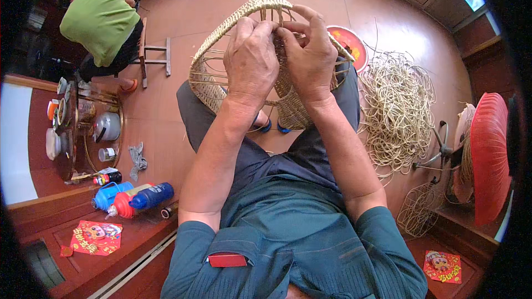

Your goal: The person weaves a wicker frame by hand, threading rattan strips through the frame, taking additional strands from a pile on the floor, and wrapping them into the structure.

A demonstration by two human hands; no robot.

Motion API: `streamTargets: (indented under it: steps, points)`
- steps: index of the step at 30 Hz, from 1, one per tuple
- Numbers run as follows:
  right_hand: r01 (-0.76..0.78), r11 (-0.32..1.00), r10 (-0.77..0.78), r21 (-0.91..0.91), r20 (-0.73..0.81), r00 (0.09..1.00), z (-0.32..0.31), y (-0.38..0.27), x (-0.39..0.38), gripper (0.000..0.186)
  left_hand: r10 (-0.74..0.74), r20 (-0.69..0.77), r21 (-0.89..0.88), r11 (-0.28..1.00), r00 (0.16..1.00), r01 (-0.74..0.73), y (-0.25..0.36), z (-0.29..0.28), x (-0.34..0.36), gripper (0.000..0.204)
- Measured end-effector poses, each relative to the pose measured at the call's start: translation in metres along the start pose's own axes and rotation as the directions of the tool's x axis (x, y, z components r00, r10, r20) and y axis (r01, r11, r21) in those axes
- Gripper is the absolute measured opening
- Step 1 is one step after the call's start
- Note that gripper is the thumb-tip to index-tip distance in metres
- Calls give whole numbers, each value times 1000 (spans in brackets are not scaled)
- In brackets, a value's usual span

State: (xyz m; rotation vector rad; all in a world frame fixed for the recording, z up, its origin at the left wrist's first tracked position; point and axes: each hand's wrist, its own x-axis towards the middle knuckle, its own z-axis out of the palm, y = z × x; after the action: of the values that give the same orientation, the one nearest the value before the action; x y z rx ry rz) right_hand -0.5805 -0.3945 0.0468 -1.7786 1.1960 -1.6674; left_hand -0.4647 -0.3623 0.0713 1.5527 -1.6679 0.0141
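Note:
A woven piece of pale straw-like cord, with a braided rim and rows of open strands, rests over my knees in the upper middle. My left hand is closed at the strands inside the upper rim, fingertips curled in and hidden. Just beside it, my right hand pinches at the same strands, thumb meeting my left fingertips, its upper fingers curled by the rim. Exactly which strand each holds is too small to tell.
A person in green sits upper left. Below are a round rack of containers and several flasks. Right of me lie a heap of cord, a red basin and a red fan-like object. A grey cloth lies left.

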Motion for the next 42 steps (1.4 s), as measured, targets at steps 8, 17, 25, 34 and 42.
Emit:
streamTargets:
  steps: [8, 17, 25, 34, 42]
  points:
    - [-216, 888, 271, 405, -82, 959, 4, 11, -8, 30, 24, -51, -56, 998, 998, -27, -2, 3, -2, 17]
    - [-182, 879, 252, 440, -105, 962, -8, 17, -8, 24, 181, -50, 7, 984, 982, -181, -2, 11, 2, 9]
    - [-233, 869, 301, 437, -93, 949, -20, 23, -5, 20, 196, 100, 73, 976, 976, -203, 3, 10, 20, 15]
    - [-400, 786, 451, 472, 6, 893, -23, 13, -16, 26, 245, 145, 92, 961, 959, -259, 3, 10, 29, 12]
    - [-451, 726, 512, 520, 30, 858, -9, 16, -9, 22, 194, 178, 71, 975, 965, -209, 3, 8, 28, 16]
